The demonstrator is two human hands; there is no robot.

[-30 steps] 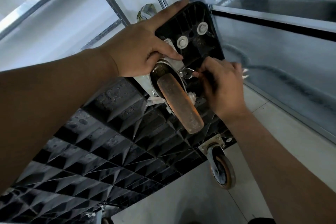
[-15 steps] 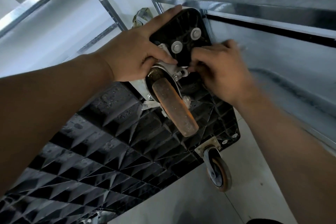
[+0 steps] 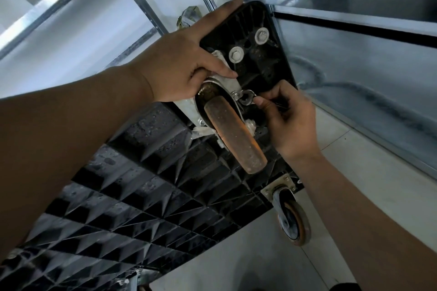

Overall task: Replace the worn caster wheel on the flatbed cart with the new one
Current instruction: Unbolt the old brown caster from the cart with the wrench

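Observation:
The flatbed cart point(image 3: 132, 196) stands tipped up, its black ribbed underside facing me. A worn orange-brown caster wheel point(image 3: 234, 134) on a grey mounting plate sits near the cart's upper corner. My left hand point(image 3: 184, 64) grips the cart's edge and the plate, index finger stretched along the rim, thumb pressing on the plate. My right hand point(image 3: 286, 120) pinches a small metal wrench point(image 3: 248, 98) whose open jaw sits at a bolt on the plate's right side. Two bolts with white washers point(image 3: 236, 55) show above the caster.
A second caster point(image 3: 292, 220) hangs at the cart's lower right corner. Metal shelf rails point(image 3: 142, 0) and a grey wall stand close behind the cart. Pale floor tiles point(image 3: 354, 172) lie to the right and below.
My right hand moved up over the bolts, then came back down to the plate's right-hand bolt with the wrench. My left hand kept its hold on the cart.

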